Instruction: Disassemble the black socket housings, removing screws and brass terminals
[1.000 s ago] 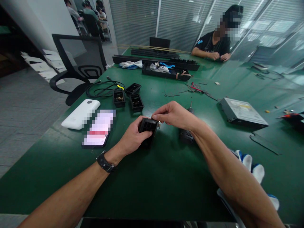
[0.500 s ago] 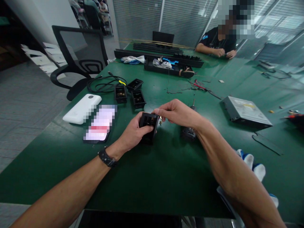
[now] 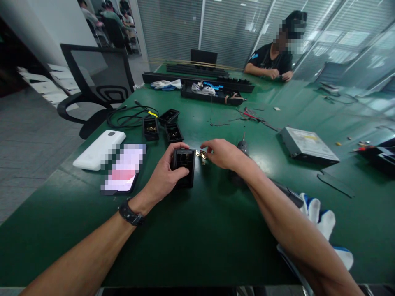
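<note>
My left hand (image 3: 165, 170) is wrapped round a black plastic housing (image 3: 191, 170), an open box with dividers inside, its thumb pressed into the front opening. Just right of the housing, a few small brass pieces (image 3: 203, 155) lie on the green table (image 3: 191, 234). Over them is my right hand (image 3: 224, 153), index finger stretched out and fingers apart; its thumb is partly hidden. A dark power drill (image 3: 242, 146), bit pointing away from me, lies partly hidden under my right forearm. Farther back on the left stand three similar black housings (image 3: 151, 129), at least two with brass parts inside.
On the left are a phone (image 3: 123, 168), a white power bank (image 3: 98, 150) and a coiled black cable (image 3: 115, 119). A grey metal box (image 3: 308, 144) and white-blue gloves (image 3: 325, 224) lie right. At the back, a person (image 3: 271, 61) sits beyond a black tray (image 3: 212, 94).
My right hand has come away from the housing's top edge and opened over the brass pieces. My left hand still holds the housing. The whole view has shifted slightly.
</note>
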The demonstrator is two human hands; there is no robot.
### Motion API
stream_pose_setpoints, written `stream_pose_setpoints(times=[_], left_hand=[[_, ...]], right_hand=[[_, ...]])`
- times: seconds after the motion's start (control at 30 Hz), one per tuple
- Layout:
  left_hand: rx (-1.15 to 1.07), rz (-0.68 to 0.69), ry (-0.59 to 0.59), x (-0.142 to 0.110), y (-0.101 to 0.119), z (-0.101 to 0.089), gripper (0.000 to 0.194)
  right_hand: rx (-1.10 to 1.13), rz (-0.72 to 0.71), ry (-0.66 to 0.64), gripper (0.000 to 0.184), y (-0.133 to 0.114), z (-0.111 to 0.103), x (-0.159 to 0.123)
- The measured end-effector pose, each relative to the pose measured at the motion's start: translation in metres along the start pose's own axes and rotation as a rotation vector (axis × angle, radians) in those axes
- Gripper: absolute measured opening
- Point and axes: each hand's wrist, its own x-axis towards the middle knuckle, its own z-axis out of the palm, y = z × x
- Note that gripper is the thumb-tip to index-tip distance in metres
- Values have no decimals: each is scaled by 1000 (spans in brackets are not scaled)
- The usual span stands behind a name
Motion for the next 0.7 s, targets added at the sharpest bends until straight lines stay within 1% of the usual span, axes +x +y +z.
stream_pose_setpoints(times=[0.07, 0.2, 0.3, 0.4, 0.57, 0.63, 0.7], left_hand=[[31, -4, 17, 0, 1, 1, 50], [62, -32, 21, 1, 2, 1, 44], [43, -55, 13, 2, 3, 1, 43], [-10, -93, 11, 1, 4, 3, 44], [-177, -190, 8, -1, 9, 9, 43], [-186, -183, 17, -2, 10, 9, 43], [-138, -153, 26, -2, 10, 8, 43]], right_hand=[[-24, 9, -15, 44, -3, 4, 0], [-59, 23, -21, 30, -5, 9, 1], [-76, 38, -3, 30, -4, 11, 3], [-79, 47, 5, 29, -3, 12, 5], [-34, 43, -6, 26, 1, 12, 7], [-5, 39, -14, 24, 2, 12, 8], [27, 33, -22, 20, 4, 12, 8]])
